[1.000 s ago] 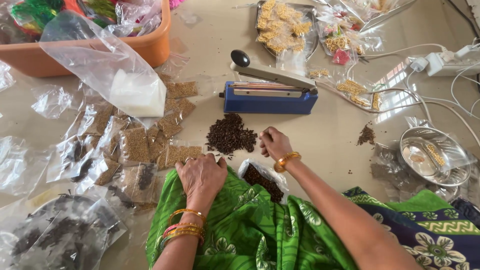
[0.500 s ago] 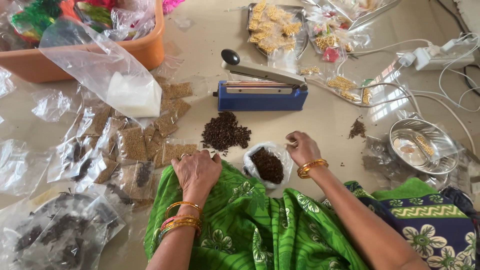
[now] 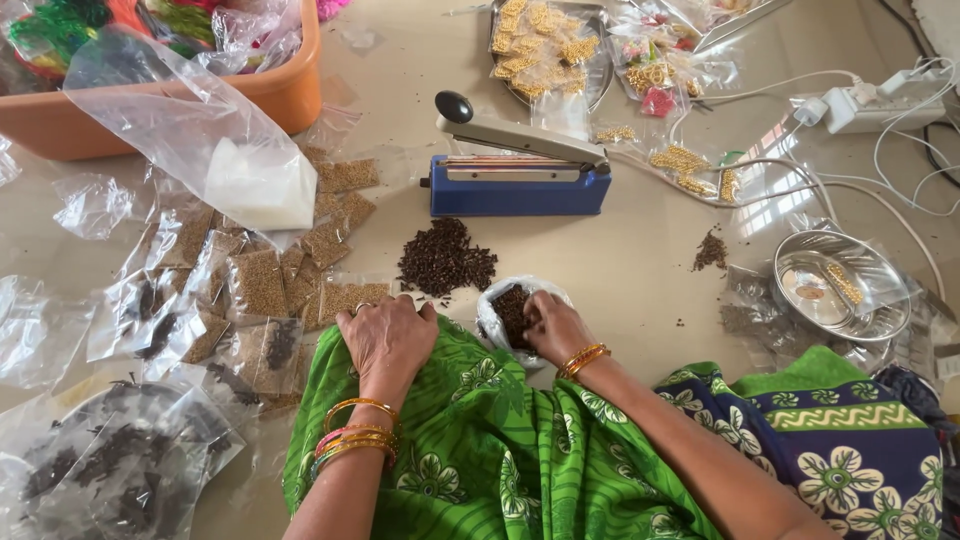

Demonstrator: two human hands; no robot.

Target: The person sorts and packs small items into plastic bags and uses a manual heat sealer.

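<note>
The right hand (image 3: 553,328) dips curled fingers into the open bag (image 3: 508,310) just below the clove pile (image 3: 446,257), while the left hand (image 3: 386,336) rests flat, farther left.

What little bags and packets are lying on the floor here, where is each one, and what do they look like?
Small clear plastic bag of dark spice: at the right hand, open, rounded.
Flat clear packets of tan seeds: left of the left hand, square.
Clear packets of dark bits: bottom left, crinkled.
Big clear bag with white powder: by the orange tub.
Small yellow-filled packets: top, on a metal tray.
</note>
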